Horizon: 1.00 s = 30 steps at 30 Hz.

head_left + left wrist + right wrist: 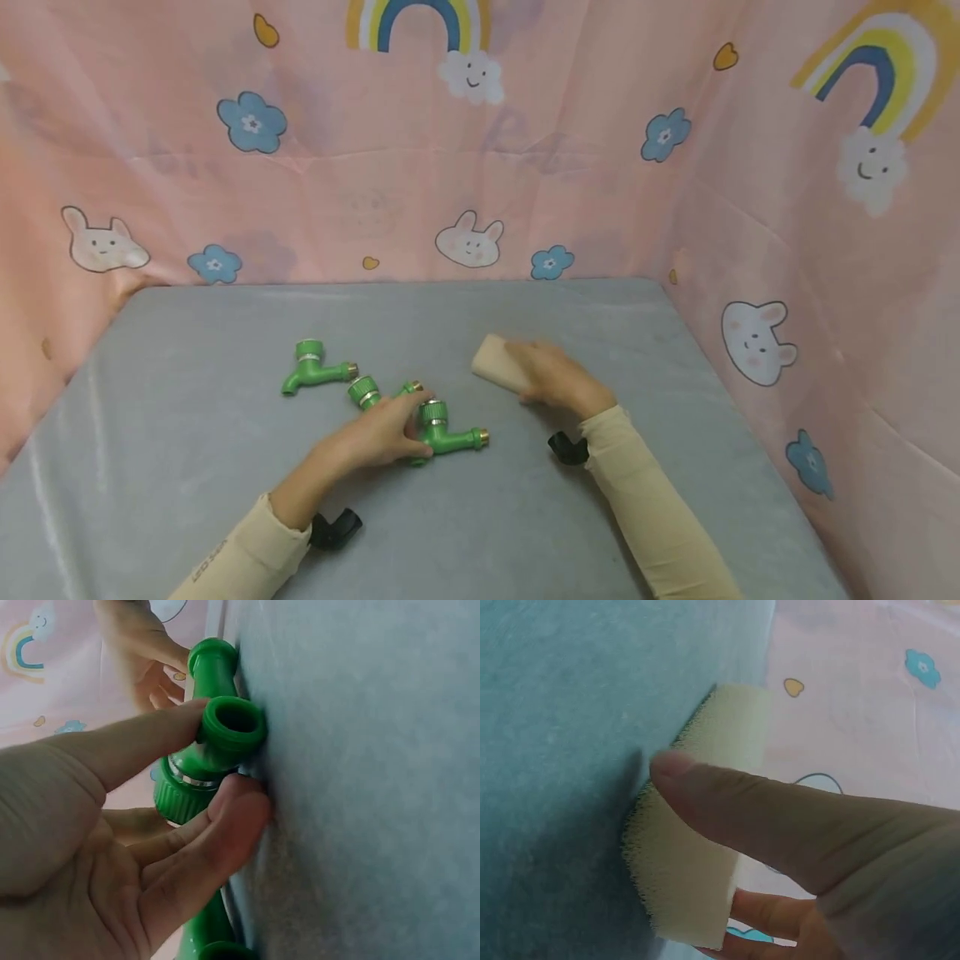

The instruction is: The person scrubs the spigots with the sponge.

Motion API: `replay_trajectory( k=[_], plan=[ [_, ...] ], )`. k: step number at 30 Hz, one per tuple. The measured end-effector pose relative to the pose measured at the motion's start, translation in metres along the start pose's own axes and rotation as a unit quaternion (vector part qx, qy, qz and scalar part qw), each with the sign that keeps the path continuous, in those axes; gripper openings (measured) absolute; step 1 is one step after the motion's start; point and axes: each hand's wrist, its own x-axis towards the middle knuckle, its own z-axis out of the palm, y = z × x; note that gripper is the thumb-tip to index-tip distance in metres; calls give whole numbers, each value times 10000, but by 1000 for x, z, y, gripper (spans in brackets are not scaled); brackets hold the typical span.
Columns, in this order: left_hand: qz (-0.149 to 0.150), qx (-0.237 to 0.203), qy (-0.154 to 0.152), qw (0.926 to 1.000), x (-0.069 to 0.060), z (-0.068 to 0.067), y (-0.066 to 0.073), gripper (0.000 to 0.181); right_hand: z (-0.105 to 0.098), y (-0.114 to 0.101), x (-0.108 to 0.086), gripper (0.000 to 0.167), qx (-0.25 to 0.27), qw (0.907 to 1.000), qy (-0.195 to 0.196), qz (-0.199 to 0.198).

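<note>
Three green taps with ribbed knobs and brass-coloured threaded ends lie on the grey table. My left hand [378,433] holds the nearest tap [450,440] between thumb and fingers; in the left wrist view its spout opening [238,718] faces the camera. The middle tap [365,392] is partly covered by that hand. Farther left lies the third tap [311,371], apart from both hands. To the right, my right hand [558,379] grips a cream block [498,364], its thumb across one face. A rough, bristly-looking edge of the block [641,859] is turned towards the table.
The grey table [600,533] meets pink printed cloth [360,192] at the back and right side. Black curved pieces [337,529] stick out by both wrists. Cream sleeves [660,500] cover the forearms.
</note>
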Motion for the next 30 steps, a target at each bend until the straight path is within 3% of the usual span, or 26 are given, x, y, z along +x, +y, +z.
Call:
replay_trajectory(
  k=[9,13,18,23,30],
  plan=[
    [-63,-764,-31,9970,4,3,-2,72,-4,2,4,80,171,9996,-198,117],
    [-180,-1045,-44,9944,8,3,-4,75,-10,2,2,79,528,9985,-165,26],
    [-69,-1647,-9,9863,9,0,-8,78,-17,-8,-1,78,1084,9940,23,-171],
    [-66,-2246,366,9737,10,-7,-11,77,-23,-19,-4,77,1345,9897,300,-376],
    [8,-2433,1048,9643,11,-15,-10,74,-24,-33,-12,76,1314,9864,716,-679]
  ],
)
